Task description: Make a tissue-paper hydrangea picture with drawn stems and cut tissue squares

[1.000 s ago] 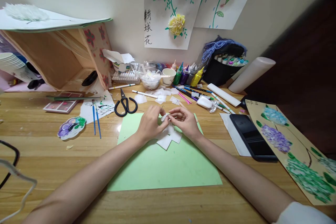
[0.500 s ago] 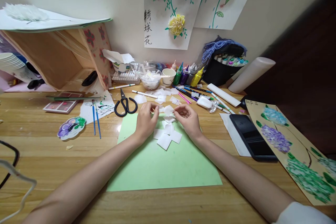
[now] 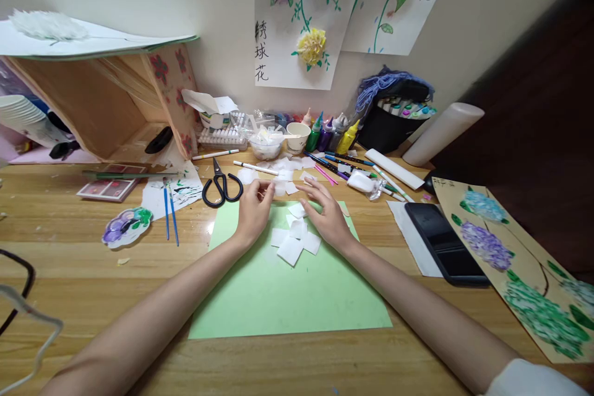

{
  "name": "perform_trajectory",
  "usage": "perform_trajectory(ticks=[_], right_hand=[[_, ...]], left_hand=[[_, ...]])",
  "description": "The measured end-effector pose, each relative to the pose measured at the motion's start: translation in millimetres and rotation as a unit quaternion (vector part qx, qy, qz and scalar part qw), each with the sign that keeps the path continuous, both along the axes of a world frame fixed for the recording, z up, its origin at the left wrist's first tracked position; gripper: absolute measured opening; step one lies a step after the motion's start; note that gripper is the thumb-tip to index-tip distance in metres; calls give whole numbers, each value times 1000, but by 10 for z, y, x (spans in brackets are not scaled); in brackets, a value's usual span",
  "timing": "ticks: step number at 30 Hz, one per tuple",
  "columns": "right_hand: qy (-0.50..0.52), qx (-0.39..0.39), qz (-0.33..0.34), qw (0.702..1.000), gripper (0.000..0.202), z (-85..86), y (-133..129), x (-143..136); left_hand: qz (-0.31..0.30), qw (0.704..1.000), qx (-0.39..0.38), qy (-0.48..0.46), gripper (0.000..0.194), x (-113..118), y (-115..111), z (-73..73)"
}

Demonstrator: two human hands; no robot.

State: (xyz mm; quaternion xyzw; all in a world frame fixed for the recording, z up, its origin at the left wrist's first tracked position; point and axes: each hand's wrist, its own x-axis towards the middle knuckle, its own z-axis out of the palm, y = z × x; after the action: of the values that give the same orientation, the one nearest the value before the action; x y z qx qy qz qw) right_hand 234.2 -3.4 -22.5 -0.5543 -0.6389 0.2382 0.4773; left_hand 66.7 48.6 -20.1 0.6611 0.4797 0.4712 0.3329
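Note:
A light green sheet of paper (image 3: pixel 288 297) lies on the desk between my forearms. Small white paper squares (image 3: pixel 291 252) overlap in a loose cluster on its upper middle. My left hand (image 3: pixel 253 213) hovers over the sheet's upper left, fingers loosely curled, thumb apart, with no paper visible in it. To the right of the cluster, my right hand (image 3: pixel 328 215) has its fingers stretched and spread, the thumb close to the topmost square. More white paper pieces (image 3: pixel 290 167) are scattered just beyond both hands.
Black-handled scissors (image 3: pixel 223 184) lie left of my left hand, near blue brushes (image 3: pixel 169 213) and a paint palette (image 3: pixel 126 227). Paint bottles (image 3: pixel 327 134), a paper cup (image 3: pixel 297 136) and a bowl of scraps (image 3: pixel 266 145) line the back. A phone (image 3: pixel 443 244) lies at right.
My hands have moved apart from the paper between them. The right fingers have straightened and spread, and the left hand has shifted slightly left.

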Motion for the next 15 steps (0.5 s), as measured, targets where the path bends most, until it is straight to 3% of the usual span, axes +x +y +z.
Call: perform_trajectory(ticks=[3,7,10,15], right_hand=[[-23,37,-14,999,22,34,-46,-32],[104,-2,1,995,33,-13,-10,-26],[203,-55,34,977,32,-43,46,6],[250,-64,19,966,29,-25,77,36]], left_hand=[[-63,998,19,-4,22,23,-55,17],[-128,992,12,-4,22,60,-145,46],[-149,989,-7,-4,23,78,-184,61],[-159,987,-23,18,25,85,-173,56]])
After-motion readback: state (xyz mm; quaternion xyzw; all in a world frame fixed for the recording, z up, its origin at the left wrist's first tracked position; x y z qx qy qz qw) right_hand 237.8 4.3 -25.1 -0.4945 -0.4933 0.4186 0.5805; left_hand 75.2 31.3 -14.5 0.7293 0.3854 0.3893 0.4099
